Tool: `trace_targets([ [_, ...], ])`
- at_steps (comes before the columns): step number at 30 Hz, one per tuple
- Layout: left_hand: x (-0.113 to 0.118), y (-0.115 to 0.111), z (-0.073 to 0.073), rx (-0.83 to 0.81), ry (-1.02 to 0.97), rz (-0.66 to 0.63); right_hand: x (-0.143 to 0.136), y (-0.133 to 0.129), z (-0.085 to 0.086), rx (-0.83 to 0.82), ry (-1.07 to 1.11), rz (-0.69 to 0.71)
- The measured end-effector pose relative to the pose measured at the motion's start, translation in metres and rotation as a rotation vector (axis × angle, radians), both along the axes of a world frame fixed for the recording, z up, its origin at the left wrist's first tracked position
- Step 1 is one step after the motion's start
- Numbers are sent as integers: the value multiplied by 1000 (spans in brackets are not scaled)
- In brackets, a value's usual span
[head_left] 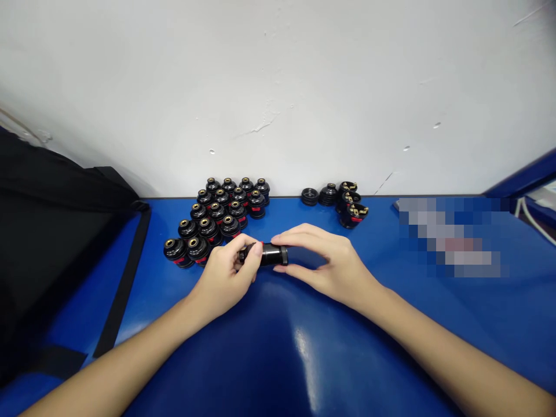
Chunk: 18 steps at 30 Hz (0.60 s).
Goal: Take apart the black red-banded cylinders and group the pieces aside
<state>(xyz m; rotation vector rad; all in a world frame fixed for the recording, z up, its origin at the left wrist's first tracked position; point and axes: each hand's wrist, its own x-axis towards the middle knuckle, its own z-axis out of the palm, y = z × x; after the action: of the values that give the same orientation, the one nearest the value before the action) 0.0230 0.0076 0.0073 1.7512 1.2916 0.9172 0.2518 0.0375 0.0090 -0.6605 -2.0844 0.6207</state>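
Note:
In front of me, over the table, a glossy black cylindrical plug part with a bit of red lies sideways between my hands. My left hand is closed round its left end, the thumb along the near side. At the right end, my right hand curls with fingertips above and thumb below, gripping the rim or very close to it. Just beyond my left hand stand several black plug parts with red marks and brass-ringed tops, grouped in rows.
Near the wall stand three open black parts with brass terminals, a black ribbed cap and a black ring. A black bag with a strap lies left on the blue table. A blurred-out item lies right.

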Motion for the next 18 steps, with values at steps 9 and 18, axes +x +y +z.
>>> trace_targets([
  [9,-5,4,-6,374,85,-177,2,-2,0,-384,-97,-71],
  [18,3,2,-2,-58,-104,18,0,0,-6,132,-62,-55],
])
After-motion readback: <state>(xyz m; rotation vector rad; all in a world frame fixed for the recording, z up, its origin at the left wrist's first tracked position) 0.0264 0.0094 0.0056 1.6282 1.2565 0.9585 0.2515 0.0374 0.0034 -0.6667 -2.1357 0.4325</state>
